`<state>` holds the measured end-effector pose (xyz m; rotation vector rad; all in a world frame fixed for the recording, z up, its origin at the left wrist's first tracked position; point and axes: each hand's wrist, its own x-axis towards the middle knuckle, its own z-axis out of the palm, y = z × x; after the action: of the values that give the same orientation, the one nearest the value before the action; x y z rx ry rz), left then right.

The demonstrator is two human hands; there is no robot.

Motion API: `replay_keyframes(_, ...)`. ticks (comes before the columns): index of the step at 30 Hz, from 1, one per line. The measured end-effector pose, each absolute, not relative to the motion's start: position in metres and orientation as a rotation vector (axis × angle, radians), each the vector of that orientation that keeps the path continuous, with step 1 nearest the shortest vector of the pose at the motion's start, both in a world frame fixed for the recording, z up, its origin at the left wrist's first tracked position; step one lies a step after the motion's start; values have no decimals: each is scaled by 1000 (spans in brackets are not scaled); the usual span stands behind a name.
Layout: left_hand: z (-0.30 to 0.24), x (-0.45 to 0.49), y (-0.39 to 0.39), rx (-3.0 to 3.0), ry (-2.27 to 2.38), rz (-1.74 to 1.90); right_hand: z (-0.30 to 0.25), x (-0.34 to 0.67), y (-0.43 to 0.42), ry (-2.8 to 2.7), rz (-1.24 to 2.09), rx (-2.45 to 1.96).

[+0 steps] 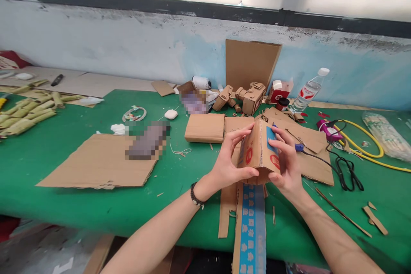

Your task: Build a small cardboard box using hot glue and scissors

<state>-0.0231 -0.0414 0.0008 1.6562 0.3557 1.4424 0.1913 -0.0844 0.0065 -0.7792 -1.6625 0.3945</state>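
Observation:
Between my two hands is a small folded cardboard box (260, 147) with red round prints and a blue patch, raised over the table. My left hand (231, 158) grips its left side, thumb along the lower edge. On the other side my right hand (287, 160) has its fingers over the blue patch and its thumb at the lower corner. Beneath the box lies a long cardboard strip (252, 231) with blue printed tape, reaching past the table's front edge. A closed flat cardboard box (204, 128) sits to the left of my hands.
On the green table (105, 209) are a large cardboard sheet (86, 162), cardboard camera-like models (253, 97), a water bottle (310, 92) and a black cable (348, 173). A glue gun's blue part (299, 147) is near my right hand. Husk-like bundles (28, 111) lie far left.

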Motion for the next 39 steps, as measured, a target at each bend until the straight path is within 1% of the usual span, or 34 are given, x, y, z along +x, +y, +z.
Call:
replay_keyframes(6,3,-27,-37,1760,384,1385,5,192,-82,-1687,362,-765)
replay_keyframes(15,1,-32,-32,1913,402,1404,5,193,-80,-1712,270,-735)
replay_keyframes(20,-2,-30,-32,1885,423,1389,3,193,-79,-1727,328,-721)
replay_keyframes(27,0,-30,-33,1796,432,1387,-3,200,-77,-1754,523,-809)
replay_keyframes(30,1,-31,-34,1792,453,1369,-5,202,-77,-1749,555,-797)
replay_keyframes(34,1,-31,-35,1788,416,1355,-2,204,-78,-1766,466,-794)
replay_keyframes(39,4,-31,-34,1801,375,1283,11,209,-79,-1800,225,-797)
